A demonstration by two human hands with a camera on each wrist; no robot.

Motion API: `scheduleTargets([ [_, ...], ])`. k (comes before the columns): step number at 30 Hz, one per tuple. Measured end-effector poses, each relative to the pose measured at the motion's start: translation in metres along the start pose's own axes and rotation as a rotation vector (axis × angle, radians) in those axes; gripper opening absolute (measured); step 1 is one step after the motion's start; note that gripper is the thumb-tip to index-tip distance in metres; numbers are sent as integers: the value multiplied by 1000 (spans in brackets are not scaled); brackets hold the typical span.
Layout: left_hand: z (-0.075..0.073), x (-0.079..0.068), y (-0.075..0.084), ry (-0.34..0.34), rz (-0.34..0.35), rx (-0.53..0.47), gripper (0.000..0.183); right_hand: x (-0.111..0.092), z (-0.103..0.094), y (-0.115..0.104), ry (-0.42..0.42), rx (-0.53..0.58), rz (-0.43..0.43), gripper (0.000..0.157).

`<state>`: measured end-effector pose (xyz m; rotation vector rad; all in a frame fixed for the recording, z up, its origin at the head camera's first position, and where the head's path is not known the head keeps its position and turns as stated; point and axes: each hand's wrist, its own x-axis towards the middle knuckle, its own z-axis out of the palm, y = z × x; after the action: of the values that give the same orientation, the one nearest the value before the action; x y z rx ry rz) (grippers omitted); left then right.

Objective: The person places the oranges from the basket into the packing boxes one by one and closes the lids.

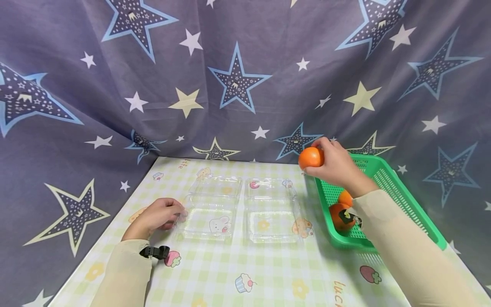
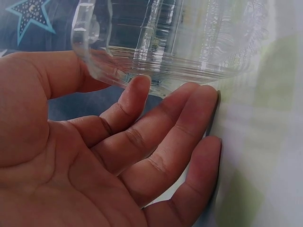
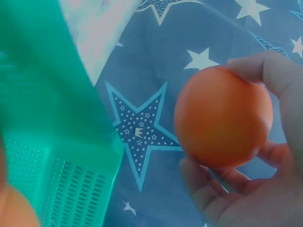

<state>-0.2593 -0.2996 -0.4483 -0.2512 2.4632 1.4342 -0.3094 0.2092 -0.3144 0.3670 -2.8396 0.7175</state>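
My right hand [image 1: 333,164] grips an orange [image 1: 311,157] between thumb and fingers, raised over the left rim of a green basket [image 1: 406,204]. In the right wrist view the orange [image 3: 222,117] shows whole and bare, apart from the basket wall [image 3: 94,137]. At the left, my left hand [image 1: 159,215] pinches the left edge of a clear plastic clamshell box [image 1: 207,217]. Seen from the left wrist, thumb and forefinger meet at the rim of the box [image 2: 161,61], and the other fingers curve beneath it close to the tablecloth.
A second clear clamshell box [image 1: 272,219] lies unfolded beside the first, nearer the basket. Two more oranges [image 1: 340,216] lie in the basket, partly behind the right sleeve. A checked tablecloth [image 1: 215,273] covers the table, and a starry curtain [image 1: 253,128] hangs along its back.
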Motion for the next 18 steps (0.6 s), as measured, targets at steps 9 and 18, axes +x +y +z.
scheduleTargets([
  [9,1,-2,1,-1,4,1,33,0,3,-10,6,42,-2,68],
  [18,0,-1,0,-1,-2,6,34,-2,4,-16,25,93,10,68],
])
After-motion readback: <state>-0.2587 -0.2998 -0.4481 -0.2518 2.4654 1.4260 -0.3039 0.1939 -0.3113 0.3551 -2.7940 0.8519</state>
